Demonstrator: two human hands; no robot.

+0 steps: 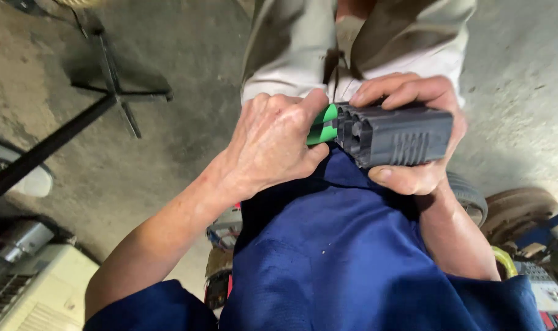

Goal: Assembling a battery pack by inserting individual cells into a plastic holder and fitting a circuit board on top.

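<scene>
**Battery housing with green cells, held in two hands**

Housing (pixel 397 136): dark grey moulded plastic block, ribbed on its near side, held at mid-frame above my blue-clad lap. From its left end two green cylindrical cells (pixel 322 124) stick out side by side, partly inside the cavity. I judge the housing rigid and moderately heavy for its bulk; the ribbing should give a sure purchase, so the long ribbed faces are where I would grip it. The cells look smooth and hard, likely slippery along their length, and best pinched near the exposed ends.

Right hand (pixel 414 132): closed round the housing, fingers curled over its far top edge, thumb pressed along the near lower edge. A firm clamp, nothing else in it.

Left hand (pixel 271 142): largely closed, thumb and fingertips gathered on the protruding green cells just beside the housing's mouth. Whether it is squeezing them hard or only touching, I cannot tell.

Surroundings: grey concrete floor (pixel 187 55) beyond, with a black metal stand (pixel 116 83) far left; a pale ribbed casing (pixel 40 288) near left; a worn wheel (pixel 518 211) and assorted clutter near right.
</scene>
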